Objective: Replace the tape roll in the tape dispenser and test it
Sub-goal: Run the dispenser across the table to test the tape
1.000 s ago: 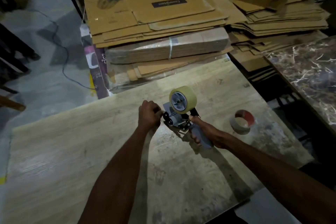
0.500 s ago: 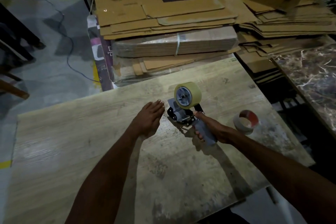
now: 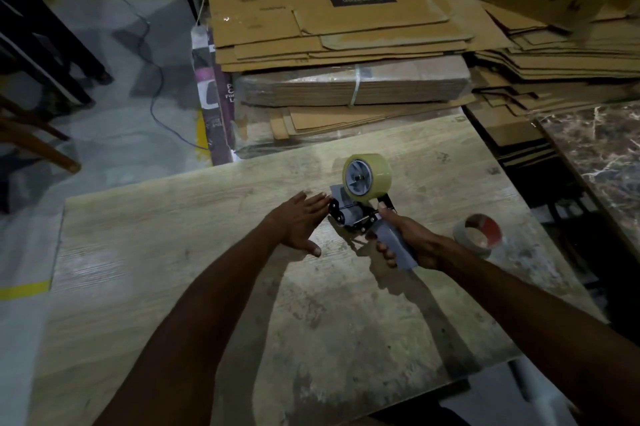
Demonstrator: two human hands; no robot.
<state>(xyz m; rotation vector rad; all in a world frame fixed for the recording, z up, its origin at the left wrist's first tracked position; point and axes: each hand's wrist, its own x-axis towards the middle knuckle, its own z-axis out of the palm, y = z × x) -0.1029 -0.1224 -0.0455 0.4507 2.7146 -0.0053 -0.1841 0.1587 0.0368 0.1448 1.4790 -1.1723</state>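
The person is reaching both bare arms out over a wooden table [image 3: 173, 252]. The right hand [image 3: 412, 242] is wrapping tight around the grey handle of the tape dispenser [image 3: 363, 211], with the thumb lying along the top near the roll. The dispenser is sitting low over the middle of the table, and its front roller is pointing to the left. A full tape roll [image 3: 367, 177] is sitting on the dispenser's wheel, standing on its edge above the handle.

The left hand [image 3: 298, 223] is lying flat with its palm down and its fingers spread out straight, holding nothing. Its fingertips are right at the dispenser's front end. Whether they are touching it is hard to tell.

An old tape core [image 3: 479, 234] is lying on the table to the right of the right hand, apart from the dispenser. Behind the table, flat cardboard boxes [image 3: 346, 27] are lying in piles.
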